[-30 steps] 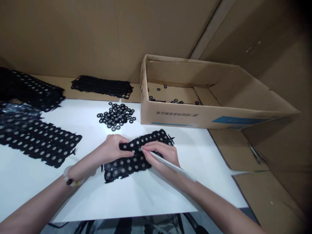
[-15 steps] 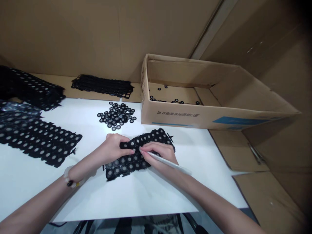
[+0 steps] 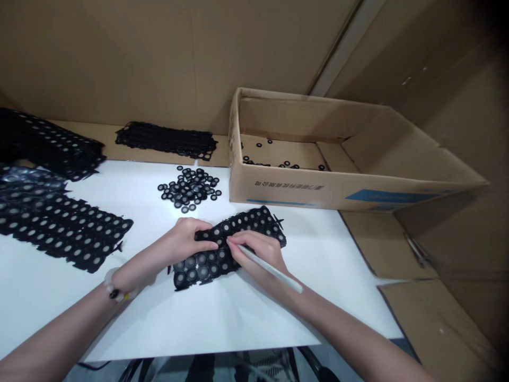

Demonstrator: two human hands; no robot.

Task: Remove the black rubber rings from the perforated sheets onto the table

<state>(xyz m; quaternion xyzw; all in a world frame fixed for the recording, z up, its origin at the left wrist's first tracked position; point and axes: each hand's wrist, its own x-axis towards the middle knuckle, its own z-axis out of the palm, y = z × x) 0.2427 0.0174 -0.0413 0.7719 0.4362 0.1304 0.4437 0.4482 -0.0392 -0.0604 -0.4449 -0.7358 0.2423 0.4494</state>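
A black rubber sheet (image 3: 238,225) studded with round washers lies on the white table (image 3: 222,318), bent upward in the middle. My left hand (image 3: 185,241) is closed on the sheet's near left part, thumb on top. My right hand (image 3: 258,249) pinches a thin white stick (image 3: 274,271) like a pen, its tip pressed on the sheet close to my left thumb. A loose heap of black washers (image 3: 190,189) lies just beyond the sheet.
An open cardboard box (image 3: 338,188) with a few washers inside stands at the back right. More punched black sheets (image 3: 59,225) lie at the left, with stacks (image 3: 167,139) along the cardboard back wall. The table's right edge borders flattened cardboard (image 3: 397,244).
Both hands and the sheet have shifted slightly away from me and to the right; the sheet is folded up a little more. The stick's tip stays on the sheet.
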